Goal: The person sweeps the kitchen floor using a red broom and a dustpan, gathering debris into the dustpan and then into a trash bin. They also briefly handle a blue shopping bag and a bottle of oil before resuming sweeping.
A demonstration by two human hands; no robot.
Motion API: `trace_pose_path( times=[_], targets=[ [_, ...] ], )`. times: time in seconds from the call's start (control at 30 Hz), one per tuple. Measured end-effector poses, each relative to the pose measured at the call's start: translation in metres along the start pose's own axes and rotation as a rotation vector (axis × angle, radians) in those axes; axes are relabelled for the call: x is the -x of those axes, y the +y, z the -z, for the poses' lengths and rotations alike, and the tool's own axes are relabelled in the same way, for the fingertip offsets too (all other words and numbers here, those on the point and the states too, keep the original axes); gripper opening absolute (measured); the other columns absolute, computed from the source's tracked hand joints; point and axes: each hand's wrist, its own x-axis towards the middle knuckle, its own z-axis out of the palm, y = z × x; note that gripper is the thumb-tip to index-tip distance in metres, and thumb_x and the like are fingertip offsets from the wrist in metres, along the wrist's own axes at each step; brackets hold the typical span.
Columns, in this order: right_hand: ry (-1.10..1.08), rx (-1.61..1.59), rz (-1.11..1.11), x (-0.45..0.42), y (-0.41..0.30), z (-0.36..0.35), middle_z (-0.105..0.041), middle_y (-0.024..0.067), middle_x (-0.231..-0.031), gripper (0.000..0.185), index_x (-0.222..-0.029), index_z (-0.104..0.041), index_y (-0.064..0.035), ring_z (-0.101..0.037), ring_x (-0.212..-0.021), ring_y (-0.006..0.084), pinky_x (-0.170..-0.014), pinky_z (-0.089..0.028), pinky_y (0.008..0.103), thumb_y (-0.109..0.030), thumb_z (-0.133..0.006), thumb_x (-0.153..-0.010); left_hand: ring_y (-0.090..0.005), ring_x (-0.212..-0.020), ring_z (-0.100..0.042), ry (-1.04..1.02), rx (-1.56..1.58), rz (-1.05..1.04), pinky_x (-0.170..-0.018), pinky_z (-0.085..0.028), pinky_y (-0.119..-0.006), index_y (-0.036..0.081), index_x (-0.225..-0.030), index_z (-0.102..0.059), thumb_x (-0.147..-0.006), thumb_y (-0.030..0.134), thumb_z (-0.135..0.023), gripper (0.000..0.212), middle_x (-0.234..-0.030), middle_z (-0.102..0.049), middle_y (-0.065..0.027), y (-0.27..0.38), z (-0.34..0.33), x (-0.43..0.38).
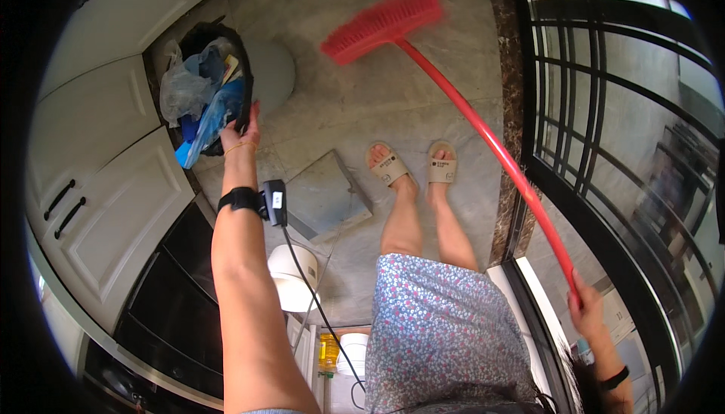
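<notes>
My left hand (242,129) grips the black rim of a trash bin (247,74) full of plastic bags (190,88) and blue wrappers. The bin stands or is held beside the white cabinets; whether its base touches the floor cannot be told. At the right, my right hand (586,306) is closed around the end of the red handle (487,133) of a broom. The broom's red bristle head (385,23), slightly blurred, is at the far side, over the grey tiled floor.
White cabinets (113,232) line the left. A grey square panel (323,196) and a white bucket (294,275) are on the floor near my sandalled feet (442,164). A glazed black-framed door (600,96) stands on the right. A cable hangs from my left wrist device (274,203).
</notes>
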Motion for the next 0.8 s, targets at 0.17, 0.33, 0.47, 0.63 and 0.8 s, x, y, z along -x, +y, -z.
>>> trace_pose_path(
  times=[0.17,0.33,0.47,0.63,0.8],
  targets=[
    [0.008,0.059,0.2,-0.086,-0.01,0.03,-0.052,0.0159,-0.065,0.047,-0.121,-0.049,-0.0066,-0.053,-0.056,0.0319,-0.052,-0.043,0.0377,-0.001,-0.057,-0.075,-0.0467,-0.122,-0.028,-0.125,-0.098,-0.027,-0.093,-0.045,-0.044,-0.017,-0.123,-0.029,-0.077,0.002,-0.034,0.05,-0.131,-0.028,-0.0324,0.025,0.021,0.083],
    [-0.049,0.129,0.328,-0.224,-0.082,0.004,-0.053,0.0146,-0.072,0.057,-0.133,-0.036,-0.0216,-0.054,-0.065,0.0336,-0.059,-0.044,0.0416,-0.01,-0.055,-0.08,-0.0439,-0.123,-0.029,-0.146,-0.196,-0.181,-0.098,-0.041,-0.042,-0.022,-0.118,-0.031,-0.074,-0.005,-0.036,0.047,-0.13,-0.03,-0.0315,0.041,0.048,0.161],
    [-0.154,0.022,0.427,-0.308,-0.164,-0.044,-0.057,0.0176,-0.073,0.06,-0.135,-0.028,-0.0249,-0.056,-0.067,0.0356,-0.059,-0.045,0.0441,-0.011,-0.049,-0.08,-0.0473,-0.122,-0.028,-0.085,-0.079,-0.209,-0.097,-0.04,-0.047,-0.02,-0.119,-0.031,-0.074,-0.003,-0.035,0.049,-0.13,-0.03,-0.0324,0.072,0.052,0.197],
    [-0.182,0.097,0.443,-0.284,-0.151,-0.058,-0.058,0.0179,-0.071,0.07,-0.135,-0.029,-0.0294,-0.059,-0.064,0.0352,-0.057,-0.047,0.043,-0.004,-0.048,-0.072,-0.0476,-0.12,-0.031,-0.044,-0.05,-0.216,-0.098,-0.04,-0.047,-0.02,-0.118,-0.033,-0.072,-0.003,-0.036,0.048,-0.128,-0.034,-0.0315,0.098,0.062,0.207],
    [-0.109,0.401,0.366,-0.211,-0.06,-0.005,-0.054,0.0135,-0.069,0.059,-0.128,-0.04,-0.0303,-0.056,-0.054,0.0326,-0.049,-0.047,0.0416,-0.008,-0.054,-0.075,-0.0475,-0.119,-0.032,-0.011,-0.092,-0.317,-0.099,-0.038,-0.047,-0.019,-0.117,-0.036,-0.071,-0.005,-0.037,0.049,-0.126,-0.038,-0.0311,0.106,0.068,0.188]
  ],
)
